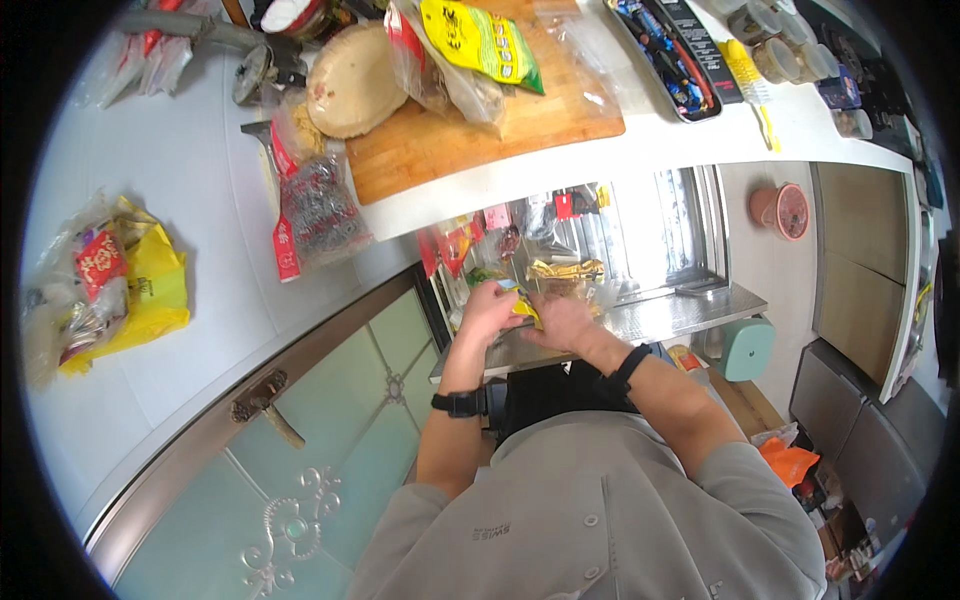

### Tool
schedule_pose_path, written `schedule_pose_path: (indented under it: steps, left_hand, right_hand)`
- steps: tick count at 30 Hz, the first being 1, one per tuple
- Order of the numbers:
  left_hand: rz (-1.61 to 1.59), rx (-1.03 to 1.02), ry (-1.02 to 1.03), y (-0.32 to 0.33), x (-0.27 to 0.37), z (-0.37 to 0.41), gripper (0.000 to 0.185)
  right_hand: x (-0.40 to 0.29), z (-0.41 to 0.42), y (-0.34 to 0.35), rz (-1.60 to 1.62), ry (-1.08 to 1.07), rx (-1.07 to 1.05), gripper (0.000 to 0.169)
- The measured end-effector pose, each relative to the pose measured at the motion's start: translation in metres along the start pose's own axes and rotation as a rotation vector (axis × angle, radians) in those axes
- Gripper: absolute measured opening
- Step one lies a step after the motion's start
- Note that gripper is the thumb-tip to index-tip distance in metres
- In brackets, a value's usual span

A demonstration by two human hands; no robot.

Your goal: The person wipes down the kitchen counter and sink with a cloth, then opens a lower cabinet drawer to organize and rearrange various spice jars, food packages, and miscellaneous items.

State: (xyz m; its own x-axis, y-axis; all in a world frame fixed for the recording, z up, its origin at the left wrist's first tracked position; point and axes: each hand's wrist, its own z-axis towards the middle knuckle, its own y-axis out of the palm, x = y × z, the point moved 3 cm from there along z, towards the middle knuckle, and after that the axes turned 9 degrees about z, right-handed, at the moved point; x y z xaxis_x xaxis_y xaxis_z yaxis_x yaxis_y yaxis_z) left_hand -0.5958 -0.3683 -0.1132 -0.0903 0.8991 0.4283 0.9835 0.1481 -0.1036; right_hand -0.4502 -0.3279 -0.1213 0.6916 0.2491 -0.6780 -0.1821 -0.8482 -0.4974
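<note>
My left hand (487, 311) pinches one side of a small yellow packet (525, 307) with a pale blue part at its top. The fingers of my right hand (561, 322) close on the packet's other side and cover much of it. Both hands are over the near edge of an open metal drawer (660, 319). Just beyond them in the drawer lies a gold foil packet (566, 270). Red plastic packets (454, 244) fill its left side, with several clear bags and small packets further back.
Above the drawer, a white counter holds a wooden cutting board (570, 127), food bags (480, 45), a black tray of batteries (671, 71) and a yellow brush (750, 82). A branch-like handle (277, 420) juts from the glass door at left. A green stool (750, 350) stands right.
</note>
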Motion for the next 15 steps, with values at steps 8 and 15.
schedule_pose_path:
  steps: [8, 15]
  left_hand:
    - [-0.065, -0.043, 0.350, -0.008, 0.102, -0.067, 0.046]
    - [0.221, 0.164, 0.682, 0.012, 0.145, -0.048, 0.028]
  right_hand:
    - [-0.026, -0.067, -0.129, 0.033, -0.054, 0.186, 0.019]
    - [-0.060, -0.072, -0.264, 0.141, 0.154, 0.179, 0.031]
